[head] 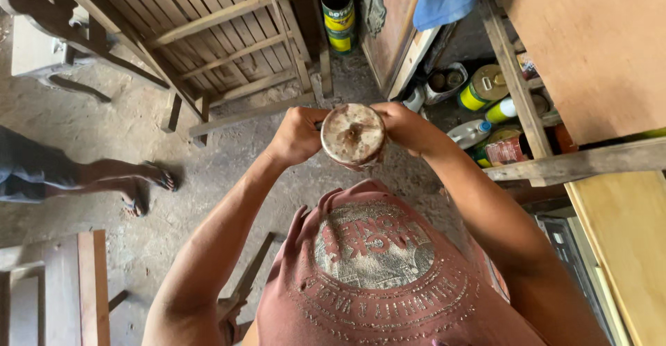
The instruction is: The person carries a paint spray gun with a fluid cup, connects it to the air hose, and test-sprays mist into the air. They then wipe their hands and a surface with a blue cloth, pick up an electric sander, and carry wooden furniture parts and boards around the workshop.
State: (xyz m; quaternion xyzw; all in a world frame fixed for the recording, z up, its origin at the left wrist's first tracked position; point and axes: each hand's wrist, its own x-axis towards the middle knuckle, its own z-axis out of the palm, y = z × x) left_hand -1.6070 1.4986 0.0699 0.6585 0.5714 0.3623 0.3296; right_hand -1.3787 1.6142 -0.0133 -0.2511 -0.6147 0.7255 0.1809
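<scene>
Can: a round metal can (353, 135) sits in the middle of the view, held up in front of the person's chest. Its lid is crusty and rusty, brown and white, with a dark dent in the middle.
Left hand: the left hand (297, 136) presses on the can's left side, fingers curled tight around it.
Right hand: the right hand (407, 127) wraps the can's right side, fingers closed on it too.
Shirt: a faded red shirt (374, 269) with cracked, bumpy print fills the near part of the view.
Floor: the floor (132, 131) is grey, dusty and rough. It has open room to the left of the arms.
Wood frame: a slatted wood frame (215, 34) leans at the far left, with long straight edges.
Other person: someone's legs in flip-flops (135, 183) stand well to the left.
Shelf: a rough wood shelf (576, 162) on the right sticks out near the right arm.
Tins: round paint tins and bottles (485, 96) crowd under the shelf, yellow, green and white.
Boards: flat smooth boards (596, 40) stand at the far right.
</scene>
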